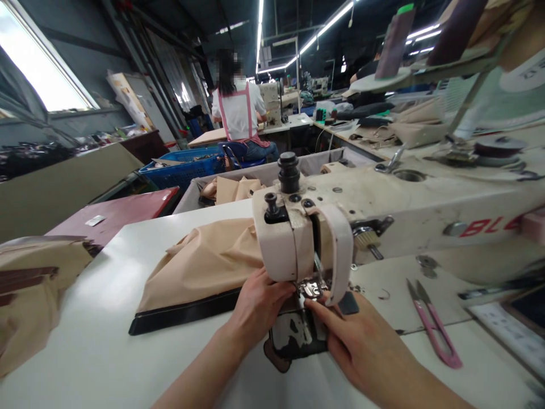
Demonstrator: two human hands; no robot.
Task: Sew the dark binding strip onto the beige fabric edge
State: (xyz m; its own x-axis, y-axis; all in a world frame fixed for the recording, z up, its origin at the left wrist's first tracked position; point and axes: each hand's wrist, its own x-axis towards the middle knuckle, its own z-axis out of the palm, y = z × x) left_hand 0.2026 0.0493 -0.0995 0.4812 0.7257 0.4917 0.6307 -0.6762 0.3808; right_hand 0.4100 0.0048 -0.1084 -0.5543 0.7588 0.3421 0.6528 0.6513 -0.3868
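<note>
A worn white sewing machine (383, 210) stands on the white table (93, 346). A beige fabric piece (204, 264) with a black strip (183, 314) along its near edge lies left of the machine head and runs under it. My left hand (255, 304) presses flat on the fabric's edge just left of the presser foot (313, 288). My right hand (361, 341) rests on the machine bed to the right, with its fingertips touching the material at the presser foot. Whether either hand pinches the fabric is hidden.
Pink thread snips (434, 324) lie on the table to the right. A pile of beige fabric (29, 295) sits at the left edge. Behind are a grey bin with beige pieces (230, 187), a blue crate (183, 165) and a seated person in a white top (240, 116).
</note>
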